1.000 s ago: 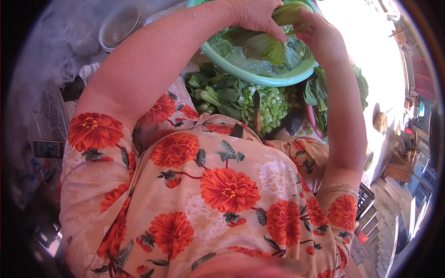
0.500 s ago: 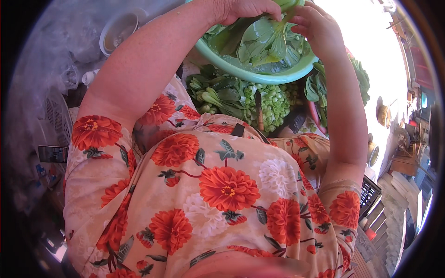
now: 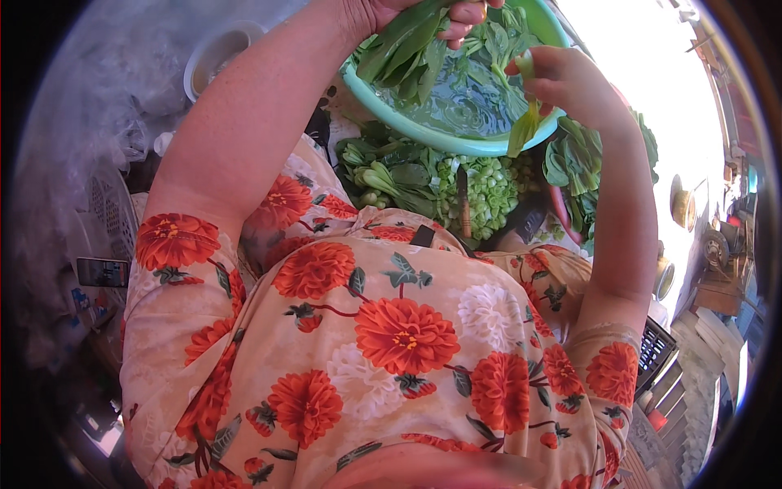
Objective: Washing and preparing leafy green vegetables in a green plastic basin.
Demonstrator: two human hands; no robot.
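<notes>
My left hand (image 3: 440, 18) grips a bunch of dark leafy greens (image 3: 401, 57) at the upper left of the mint-green basin (image 3: 423, 134), above rippling water (image 3: 464, 106). My right hand (image 3: 566, 81) pinches a separate pale stalk with a drooping yellow-green leaf (image 3: 523, 130) over the basin's right side. More wet leaves (image 3: 497, 49) lie inside the basin. Below it are whole bok choy bunches (image 3: 391, 175), a pile of cut stem bases (image 3: 489, 191) and a wooden-handled knife (image 3: 465, 216) among them.
More greens (image 3: 570, 159) fill a pink container (image 3: 562, 213) on the right, beside metal vessels (image 3: 684, 204). A black crate (image 3: 654, 354) stands lower right. On my left are a white bowl (image 3: 197, 61), plastic bags (image 3: 142, 85), a perforated white basket (image 3: 114, 212) and a phone (image 3: 101, 272).
My hands have moved apart. My left hand has drawn the bunch leftward and up, while my right hand has come lower with a single leaf, uncovering more of the water.
</notes>
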